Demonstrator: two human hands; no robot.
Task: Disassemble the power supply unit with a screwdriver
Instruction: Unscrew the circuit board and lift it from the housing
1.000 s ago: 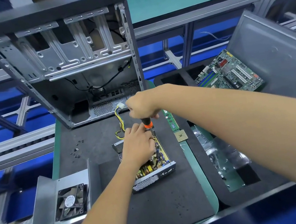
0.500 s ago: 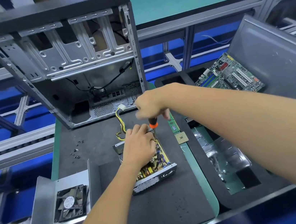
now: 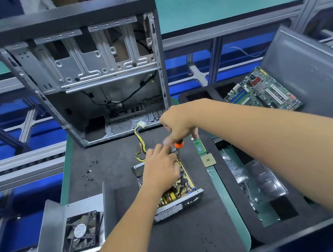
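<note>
We see a dark grey foam mat (image 3: 107, 167) over a green workbench (image 3: 232, 197). On the mat rest an open grey metal computer case (image 3: 82, 73), an opened silver power supply box (image 3: 178, 206), small black screws (image 3: 89, 174) and a bent metal cover with a black fan (image 3: 77, 228). A green memory stick (image 3: 199, 148) and square processor chip (image 3: 208, 160) lie at its right edge.

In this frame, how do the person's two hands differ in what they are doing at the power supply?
The right hand grips the screwdriver from above, held upright; the left hand holds no tool and rests on the power supply unit.
The right hand sits higher, its fingers blurred; the left hand lies lower, over the circuit board.
Both are bare and meet at the unit's far end.
</note>
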